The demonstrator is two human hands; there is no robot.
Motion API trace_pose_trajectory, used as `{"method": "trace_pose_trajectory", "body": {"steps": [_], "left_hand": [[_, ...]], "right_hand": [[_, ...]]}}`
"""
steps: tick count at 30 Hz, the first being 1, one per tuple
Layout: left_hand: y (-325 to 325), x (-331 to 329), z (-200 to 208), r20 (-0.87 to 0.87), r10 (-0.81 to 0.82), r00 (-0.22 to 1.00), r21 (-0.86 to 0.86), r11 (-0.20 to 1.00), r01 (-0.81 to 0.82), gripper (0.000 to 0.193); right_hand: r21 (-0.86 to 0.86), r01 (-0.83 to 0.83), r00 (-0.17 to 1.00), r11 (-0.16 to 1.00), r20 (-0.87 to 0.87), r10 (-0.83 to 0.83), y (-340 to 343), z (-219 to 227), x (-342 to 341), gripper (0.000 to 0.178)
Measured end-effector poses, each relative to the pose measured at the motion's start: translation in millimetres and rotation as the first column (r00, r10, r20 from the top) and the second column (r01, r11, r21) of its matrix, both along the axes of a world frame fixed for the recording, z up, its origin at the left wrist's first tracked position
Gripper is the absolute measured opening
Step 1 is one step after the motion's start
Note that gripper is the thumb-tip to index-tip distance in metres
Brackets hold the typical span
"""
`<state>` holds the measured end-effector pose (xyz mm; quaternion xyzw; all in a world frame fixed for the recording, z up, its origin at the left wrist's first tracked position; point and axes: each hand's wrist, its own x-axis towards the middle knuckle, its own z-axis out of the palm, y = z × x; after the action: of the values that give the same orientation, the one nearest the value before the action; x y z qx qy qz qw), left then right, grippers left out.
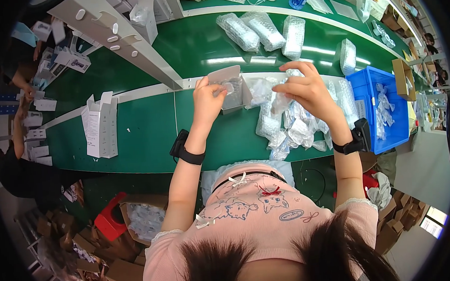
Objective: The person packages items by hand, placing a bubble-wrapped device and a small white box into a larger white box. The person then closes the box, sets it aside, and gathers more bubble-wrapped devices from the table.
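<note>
Two-handed work: my left hand [209, 98] pinched the white box [237, 95] at its left side; my right hand [308, 89] curved over clear plastic [280, 103] just right of the box, its grip unclear. Steadying the flaps [225, 73] seemed wise, lest plastic snag. Green table [149, 141] lay underneath; blue bin [392, 142] stood well right of the box, another person [28, 171] well left.

Left forearm [185, 180] and right forearm [348, 173] extend forward, well apart. Left hand [208, 100] raised, fingers curled toward the thumb. Right hand [309, 90] raised, fingers partly spread and pointing leftward.
</note>
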<state>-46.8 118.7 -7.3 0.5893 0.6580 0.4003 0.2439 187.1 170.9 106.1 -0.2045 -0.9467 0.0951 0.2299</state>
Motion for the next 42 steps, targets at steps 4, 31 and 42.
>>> {"method": "trace_pose_trajectory", "body": {"steps": [4, 31, 42], "left_hand": [[4.8, -2.6, -1.2, 0.008, -0.029, 1.0, 0.009, 1.0, 0.029, 0.015], [-101.9, -341.1, -1.5, -0.928, 0.181, 0.325, -0.143, 0.634, -0.76, 0.105], [-108.1, -57.2, 34.3, -0.509, -0.186, 0.841, -0.703, 0.654, -0.281, 0.106]], "right_hand": [[-0.093, 0.064, 0.978, 0.994, -0.191, -0.081, -4.2, -11.4, -33.8, 0.022], [-0.839, -0.011, 0.878, 0.545, -0.269, -0.396, -2.8, -139.9, -62.7, 0.085], [-0.735, 0.317, 0.258, 0.6, -0.542, -0.8, 200.9, -103.3, 80.2, 0.061]]}}
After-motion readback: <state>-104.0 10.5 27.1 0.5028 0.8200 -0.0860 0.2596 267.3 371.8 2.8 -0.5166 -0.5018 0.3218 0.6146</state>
